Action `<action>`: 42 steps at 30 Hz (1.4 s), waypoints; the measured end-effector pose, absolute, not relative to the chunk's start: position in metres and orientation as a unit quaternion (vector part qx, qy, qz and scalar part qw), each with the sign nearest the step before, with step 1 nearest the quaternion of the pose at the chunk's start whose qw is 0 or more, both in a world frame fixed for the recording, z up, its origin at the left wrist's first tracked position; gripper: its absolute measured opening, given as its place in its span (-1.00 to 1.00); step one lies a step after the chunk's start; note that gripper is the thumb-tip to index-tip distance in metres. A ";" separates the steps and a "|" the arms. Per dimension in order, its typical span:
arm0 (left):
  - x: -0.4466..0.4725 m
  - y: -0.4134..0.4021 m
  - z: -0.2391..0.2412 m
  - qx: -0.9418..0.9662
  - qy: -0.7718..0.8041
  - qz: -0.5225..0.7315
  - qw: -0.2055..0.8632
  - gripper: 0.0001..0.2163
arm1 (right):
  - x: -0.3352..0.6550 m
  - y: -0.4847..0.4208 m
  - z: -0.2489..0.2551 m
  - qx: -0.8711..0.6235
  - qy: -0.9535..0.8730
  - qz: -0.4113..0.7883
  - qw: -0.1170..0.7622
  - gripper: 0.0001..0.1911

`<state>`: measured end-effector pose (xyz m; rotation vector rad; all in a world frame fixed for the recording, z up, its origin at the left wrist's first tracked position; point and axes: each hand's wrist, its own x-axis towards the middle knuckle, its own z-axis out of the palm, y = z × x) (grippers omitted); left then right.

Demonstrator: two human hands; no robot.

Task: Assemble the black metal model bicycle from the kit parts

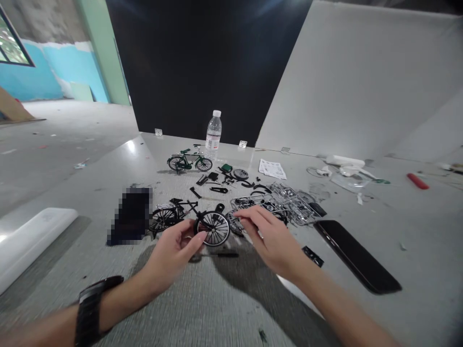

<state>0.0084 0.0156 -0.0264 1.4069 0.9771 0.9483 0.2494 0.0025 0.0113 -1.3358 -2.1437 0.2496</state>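
Low over the grey surface, my left hand [181,243] is closed on the front wheel [216,230] of a small black model bicycle [177,209], thumb against its near side. The wheel has a silver rim and thin spokes, and the black fork lies across it. The bicycle's rear wheel and silver rack are left of my fingers. Just right of the front wheel, my right hand [265,231] has its thumb and fingertips pinched together; what they hold, if anything, is too small to make out. A thin screwdriver [227,255] lies below the front wheel.
Silver part frames [289,202] and loose black parts [219,190] lie beyond my hands. A finished green model bicycle [188,161] stands before a water bottle [214,135]. A black phone [356,255] is at right, a white case [32,241] at left, an instruction sheet [272,169] behind.
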 end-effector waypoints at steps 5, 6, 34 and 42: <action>0.009 0.016 -0.030 0.561 0.410 0.392 0.603 -0.73 | 0.268 0.015 0.010 -0.534 -0.824 0.068 0.179 -0.84; 0.009 0.016 -0.030 0.557 0.407 0.394 0.607 -0.74 | 0.269 0.016 0.008 -0.536 -0.825 0.069 0.164 -0.85; 0.009 0.018 -0.029 0.679 0.409 0.344 0.503 -0.78 | 0.235 -0.007 0.002 -0.513 -0.774 0.222 0.298 -0.57; 0.001 0.012 -0.026 0.752 0.370 0.372 0.400 -0.69 | 0.210 -0.015 0.003 -0.497 -0.674 0.388 0.385 -0.85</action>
